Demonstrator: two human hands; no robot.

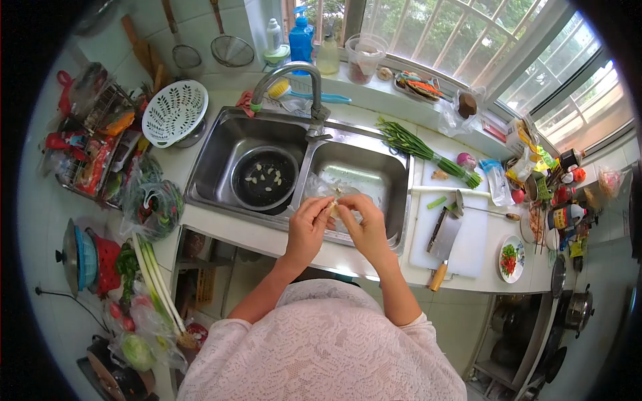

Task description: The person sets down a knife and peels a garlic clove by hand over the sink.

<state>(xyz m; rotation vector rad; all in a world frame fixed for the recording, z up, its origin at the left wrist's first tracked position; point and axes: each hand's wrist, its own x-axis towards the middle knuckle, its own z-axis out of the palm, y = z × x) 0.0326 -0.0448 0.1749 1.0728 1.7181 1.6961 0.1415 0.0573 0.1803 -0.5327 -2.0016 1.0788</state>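
Over the front edge of the right sink basin [361, 166], my left hand [307, 230] and my right hand [364, 226] meet with fingertips pinched together. Between them is a small pale garlic clove [334, 209], partly covered by the fingers. Beneath and behind the fingers, a clear plastic bag [324, 185] lies in the basin; its contents are hard to make out. To the left, a round dark-bottomed metal bowl [249, 197] sits in the left basin, with several peeled garlic cloves [277, 175] scattered inside.
A faucet [317, 100] arches between the basins. On the right are a white cutting board [469, 244], a cleaver [444, 237], a ladle [488, 211], green stalks [428, 150] and a plate of chopped peppers [512, 247]. A white colander [175, 113] stands left of the sink.
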